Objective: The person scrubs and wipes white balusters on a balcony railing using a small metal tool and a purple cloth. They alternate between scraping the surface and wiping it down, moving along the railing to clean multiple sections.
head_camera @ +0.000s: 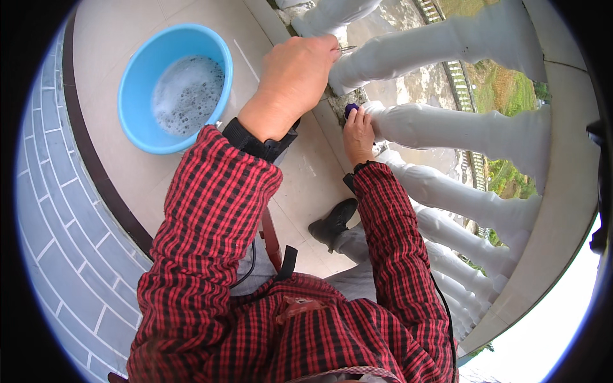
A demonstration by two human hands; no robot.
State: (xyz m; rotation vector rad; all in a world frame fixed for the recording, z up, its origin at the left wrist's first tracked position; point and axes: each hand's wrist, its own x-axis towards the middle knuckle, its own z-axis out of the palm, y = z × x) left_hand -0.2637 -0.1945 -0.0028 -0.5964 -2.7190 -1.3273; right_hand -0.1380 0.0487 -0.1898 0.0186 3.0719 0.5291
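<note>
My left hand [294, 72] is closed around a thin metal object [347, 48], whose narrow end sticks out beside the foot of a white baluster [407, 55]. Its fingertips are mostly hidden behind the back of the hand. Lower and to the right, my right hand [359, 136] presses a dark purple cloth or pad [352, 110] against the foot of the neighbouring white baluster [431, 125]. Most of the purple piece is hidden under the fingers. Both balusters rise from a rough, stained ledge [341, 103].
A light blue plastic basin [129, 95] of foamy water stands on the tiled floor at the upper left. More balusters run down the right under a stone handrail [565, 143]. A blue brick-patterned wall [57, 230] curves along the left. A black boot [333, 222] rests near the ledge.
</note>
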